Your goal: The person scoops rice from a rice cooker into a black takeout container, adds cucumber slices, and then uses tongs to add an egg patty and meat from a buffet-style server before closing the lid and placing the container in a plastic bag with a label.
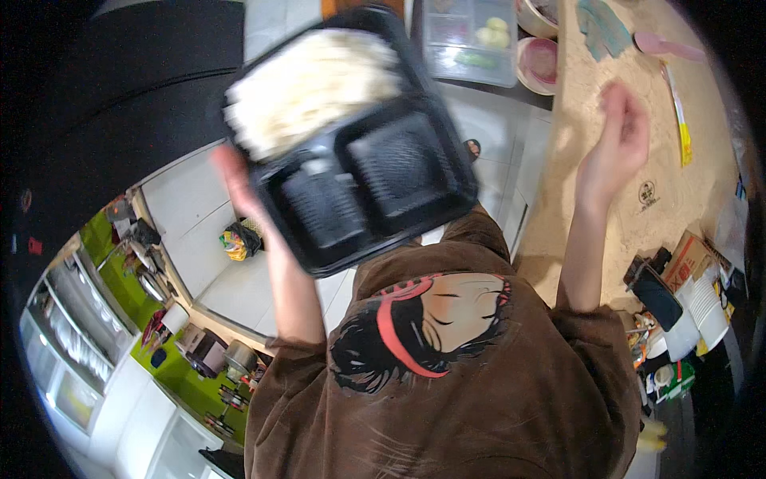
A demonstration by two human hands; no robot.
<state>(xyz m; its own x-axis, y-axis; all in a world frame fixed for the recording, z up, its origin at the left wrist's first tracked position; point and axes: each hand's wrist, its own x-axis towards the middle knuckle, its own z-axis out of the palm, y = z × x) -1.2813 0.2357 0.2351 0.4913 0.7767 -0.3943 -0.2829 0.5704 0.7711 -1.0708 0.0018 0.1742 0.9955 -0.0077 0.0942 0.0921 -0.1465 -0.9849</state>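
My left hand (236, 185) holds up a black plastic compartment food tray (365, 185) by its left side, its fingers partly hidden under the tray. White cooked rice (311, 87) fills the long compartment, and the two smaller compartments hold no food. The tray is tilted and somewhat blurred. Over the wooden counter, my right hand (622, 129) is raised with its fingers curled, holding nothing that I can see; blur hides how far apart the fingertips are. Close to it lie a yellow and white packet strip (682, 126) and a pink scoop or spoon (664, 47).
A teal cloth (601, 30) rests on the wooden counter (550, 239). Left of it are a clear divided container (470, 66) and round tubs (538, 63). Stacked white cups (706, 305), a dark phone-like object (658, 296) and a cardboard box (688, 260) crowd the lower right.
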